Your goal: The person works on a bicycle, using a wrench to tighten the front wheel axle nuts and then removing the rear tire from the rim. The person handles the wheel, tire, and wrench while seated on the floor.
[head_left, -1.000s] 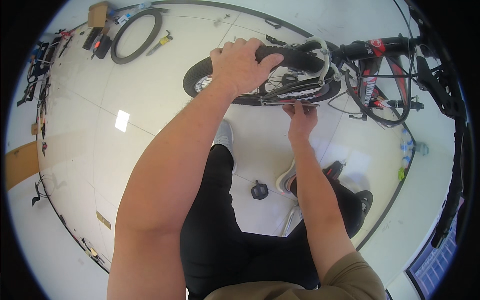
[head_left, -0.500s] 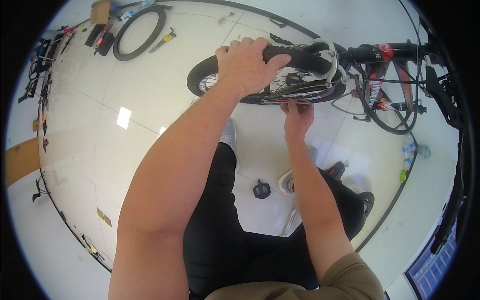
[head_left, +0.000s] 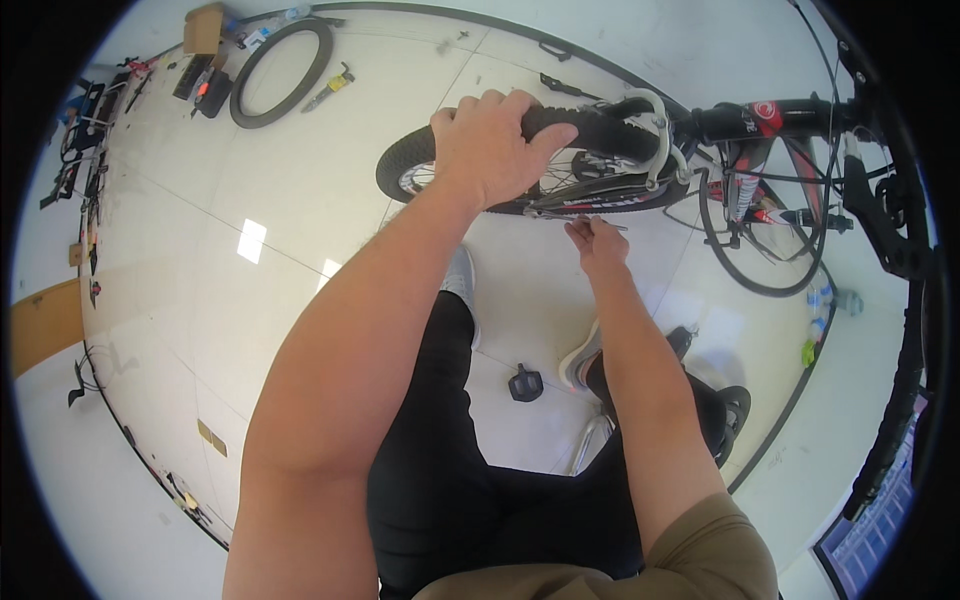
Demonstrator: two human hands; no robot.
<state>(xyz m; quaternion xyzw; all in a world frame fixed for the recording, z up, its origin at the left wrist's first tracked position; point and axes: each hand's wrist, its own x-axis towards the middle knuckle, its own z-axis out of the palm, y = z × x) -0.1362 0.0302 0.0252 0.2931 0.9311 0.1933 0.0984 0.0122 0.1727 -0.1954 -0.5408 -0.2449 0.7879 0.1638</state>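
Over the top of the bicycle's front wheel (head_left: pixel 400 158) lies my left hand (head_left: pixel 492 142), its fingers wrapped on the knobby black tyre and the thumb on the near side. My right hand (head_left: pixel 597 243) is just below the black fork leg (head_left: pixel 600 190), pinching a slim silver wrench (head_left: pixel 552 216). One end of the wrench reaches the fork's lower end near the wheel's hub; the other pokes out past my fingers. The hub nut itself is too small to make out. A silver rim brake (head_left: pixel 660 140) straddles the tyre at the fork crown.
The frame and handlebar (head_left: pixel 905 370) extend to the right beside the wall. A black pedal (head_left: pixel 525 382) lies on the tiles between my feet. Farther off are a loose tyre (head_left: pixel 240 85), a yellow-handled tool (head_left: pixel 330 87) and a cardboard box (head_left: pixel 203 30).
My right hand has dropped slightly away from the fork leg, and more of the wrench now shows. My left hand stays on the tyre. The handlebar appears slightly shifted.
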